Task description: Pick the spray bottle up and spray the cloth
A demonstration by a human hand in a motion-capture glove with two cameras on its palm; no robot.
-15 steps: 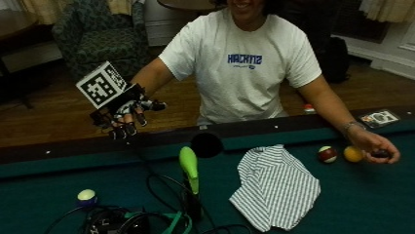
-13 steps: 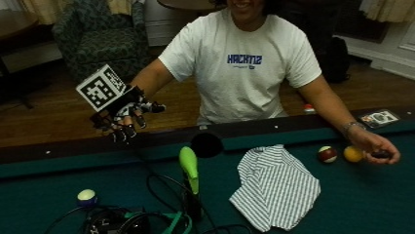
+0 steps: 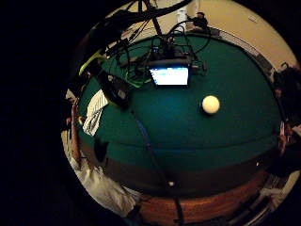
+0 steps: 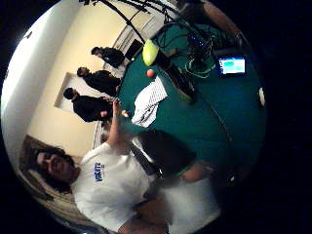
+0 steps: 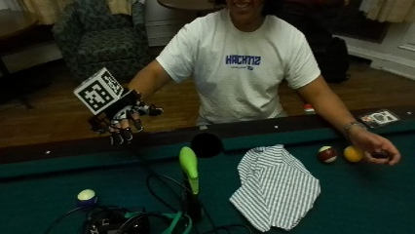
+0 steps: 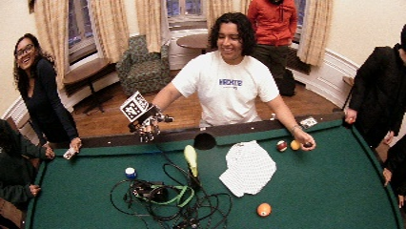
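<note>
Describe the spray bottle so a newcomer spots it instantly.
Start at the green pool table and find its side pocket on the person's rail. Just inward, beside the striped cloth, stands the spray bottle. It is upright with a lime-green top, unlike the round balls nearby.

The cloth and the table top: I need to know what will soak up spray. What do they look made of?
The cloth looks like thin woven fabric, white with fine dark stripes, lying rumpled in soft folds. The table top looks like matte green felt, flat and without shine, bordered by a dark rail.
</note>
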